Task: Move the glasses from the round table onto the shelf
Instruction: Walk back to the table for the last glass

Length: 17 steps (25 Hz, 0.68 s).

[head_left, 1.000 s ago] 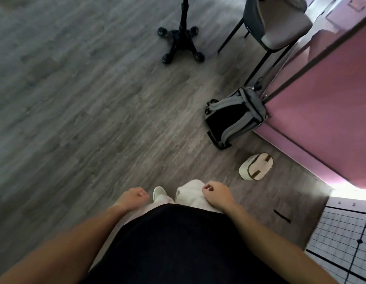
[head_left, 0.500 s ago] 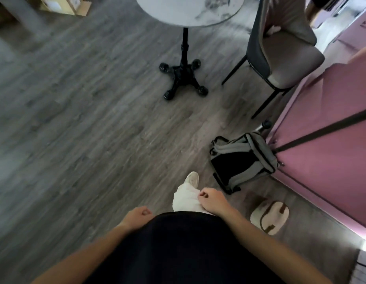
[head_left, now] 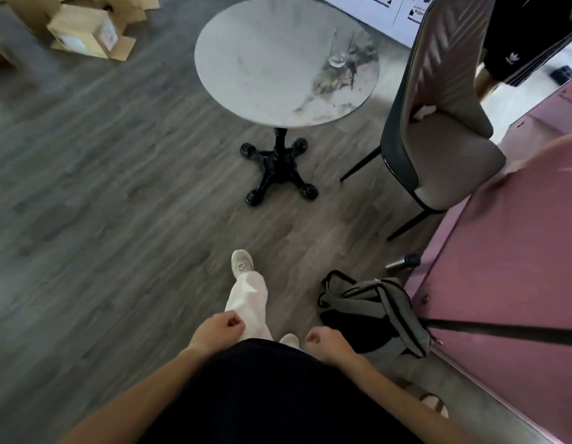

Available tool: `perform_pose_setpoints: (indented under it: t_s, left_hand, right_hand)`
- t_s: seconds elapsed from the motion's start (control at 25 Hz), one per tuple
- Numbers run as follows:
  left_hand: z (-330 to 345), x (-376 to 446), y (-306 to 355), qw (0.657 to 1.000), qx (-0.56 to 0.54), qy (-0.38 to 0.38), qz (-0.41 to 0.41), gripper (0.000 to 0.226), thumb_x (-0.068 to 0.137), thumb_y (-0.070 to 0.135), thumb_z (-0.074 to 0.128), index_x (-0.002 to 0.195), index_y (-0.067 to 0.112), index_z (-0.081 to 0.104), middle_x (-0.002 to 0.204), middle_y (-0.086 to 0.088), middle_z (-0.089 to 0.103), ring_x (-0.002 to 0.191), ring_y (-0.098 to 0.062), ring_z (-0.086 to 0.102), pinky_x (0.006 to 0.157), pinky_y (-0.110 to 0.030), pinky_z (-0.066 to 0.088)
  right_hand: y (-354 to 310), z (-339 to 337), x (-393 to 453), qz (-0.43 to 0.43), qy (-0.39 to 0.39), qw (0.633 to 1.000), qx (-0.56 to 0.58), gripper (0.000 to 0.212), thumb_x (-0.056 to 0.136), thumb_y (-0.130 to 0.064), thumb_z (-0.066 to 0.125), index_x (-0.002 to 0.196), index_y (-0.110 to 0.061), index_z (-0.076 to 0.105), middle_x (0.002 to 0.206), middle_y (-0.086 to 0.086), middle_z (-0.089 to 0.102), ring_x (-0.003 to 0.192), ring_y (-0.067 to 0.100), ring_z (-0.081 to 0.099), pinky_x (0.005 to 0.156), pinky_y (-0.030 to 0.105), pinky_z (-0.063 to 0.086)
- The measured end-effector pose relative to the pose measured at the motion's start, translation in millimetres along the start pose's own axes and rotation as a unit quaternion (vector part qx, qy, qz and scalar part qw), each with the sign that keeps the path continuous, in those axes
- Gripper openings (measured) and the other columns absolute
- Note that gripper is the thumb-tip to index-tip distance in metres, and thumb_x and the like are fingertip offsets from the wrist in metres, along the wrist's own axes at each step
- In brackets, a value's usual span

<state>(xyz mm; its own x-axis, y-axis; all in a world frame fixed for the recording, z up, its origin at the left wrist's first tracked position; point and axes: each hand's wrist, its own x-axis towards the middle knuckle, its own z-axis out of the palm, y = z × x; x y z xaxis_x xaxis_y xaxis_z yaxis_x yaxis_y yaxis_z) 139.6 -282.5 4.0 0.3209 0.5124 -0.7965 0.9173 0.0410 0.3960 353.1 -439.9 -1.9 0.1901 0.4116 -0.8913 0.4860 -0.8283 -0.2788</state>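
A round marble-topped table on a black cast-iron foot stands ahead of me. One clear tall glass stands upright on its far right part. My left hand and my right hand hang low by my waist, both curled into loose fists with nothing in them, far from the table. No shelf is in view.
A grey upholstered chair stands right of the table. A grey backpack and a metal bottle lie on the floor beside a pink cabinet. Cardboard boxes sit at the far left. Another person's legs show at top right.
I have walked forward and the view has tilted up: the table top and the glass have come into sight, and the backpack has slid down toward me. Both hands stay empty.
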Motion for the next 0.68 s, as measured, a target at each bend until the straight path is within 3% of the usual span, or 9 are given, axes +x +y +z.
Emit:
perform_pose_setpoints:
  t_s: [0.12,0.2,0.28,0.32,0.4,0.48,0.6,0.68]
  left_hand:
    - [-44.1,52.4,43.9,1.000,-0.003,0.011,0.028,0.014,0.087,0.032,0.058,0.085,0.024,0.069,0.087,0.009,0.071,0.086,-0.014,0.065,0.083,-0.032,0.051]
    - [-80.3,92.0,78.2,0.996,0.053,-0.019,0.069,0.013,0.087,0.034,0.056,0.082,0.027,0.066,0.092,0.008,0.072,0.089,-0.014,0.065,0.083,-0.030,0.050]
    - [-118.7,123.8,107.1,0.986,0.121,-0.053,0.098,0.013,0.088,0.035,0.053,0.076,0.035,0.057,0.098,0.006,0.073,0.095,-0.016,0.066,0.087,-0.031,0.050]
    - [-138.5,137.7,119.4,0.982,0.142,-0.066,0.105,0.014,0.089,0.035,0.052,0.074,0.036,0.054,0.099,0.005,0.073,0.097,-0.017,0.066,0.087,-0.031,0.049]
    - [-173.8,159.5,140.8,0.979,0.157,-0.078,0.109,0.017,0.090,0.036,0.052,0.073,0.039,0.052,0.097,0.007,0.070,0.094,-0.014,0.064,0.081,-0.028,0.046]
    - [-200.7,178.3,155.2,0.978,0.160,-0.071,0.118,0.021,0.091,0.035,0.051,0.072,0.041,0.051,0.091,0.010,0.066,0.090,-0.012,0.060,0.077,-0.026,0.041]
    - [-225.3,199.5,171.5,0.970,0.182,-0.086,0.139,0.017,0.094,0.037,0.053,0.077,0.040,0.053,0.092,0.012,0.064,0.085,-0.008,0.059,0.074,-0.024,0.042]
    - [-235.5,215.0,185.7,0.967,0.168,-0.081,0.172,0.014,0.094,0.034,0.055,0.081,0.039,0.055,0.093,0.014,0.067,0.086,-0.006,0.063,0.080,-0.025,0.049]
  right_hand:
    - [-12.1,-39.2,30.3,0.004,-0.037,0.999,-0.013,0.044,0.085,-0.045,0.051,0.101,-0.009,0.071,0.109,0.011,0.071,0.107,0.030,0.064,0.081,0.035,0.049]
    - [-28.8,-80.3,49.8,0.040,0.011,0.999,0.011,0.025,0.086,-0.031,0.047,0.077,-0.015,0.064,0.084,0.005,0.065,0.086,0.026,0.063,0.066,0.034,0.042]
    - [-52.6,-119.9,66.9,0.066,0.058,0.995,0.039,0.022,0.081,-0.024,0.042,0.060,-0.024,0.047,0.067,-0.003,0.051,0.066,0.019,0.050,0.059,0.033,0.038]
    - [-68.5,-138.9,72.9,0.066,0.066,0.994,0.054,0.021,0.080,-0.024,0.041,0.060,-0.024,0.049,0.068,-0.004,0.052,0.066,0.018,0.050,0.062,0.033,0.041]
    - [-102.4,-171.2,87.3,0.056,0.081,0.992,0.078,0.024,0.085,-0.026,0.044,0.077,-0.022,0.066,0.088,0.001,0.067,0.087,0.024,0.062,0.076,0.033,0.046]
    - [-138.3,-200.9,100.2,0.041,0.132,0.985,0.101,0.025,0.089,-0.027,0.044,0.087,-0.020,0.068,0.104,0.005,0.071,0.102,0.028,0.063,0.078,0.030,0.043]
    - [-174.4,-235.7,115.7,0.022,0.171,0.977,0.124,0.023,0.085,-0.024,0.041,0.067,-0.027,0.055,0.090,0.003,0.068,0.094,0.028,0.063,0.076,0.034,0.048]
    - [-186.8,-260.9,127.2,0.021,0.175,0.971,0.163,0.022,0.086,-0.028,0.045,0.067,-0.032,0.056,0.087,-0.003,0.069,0.090,0.022,0.064,0.078,0.034,0.051]
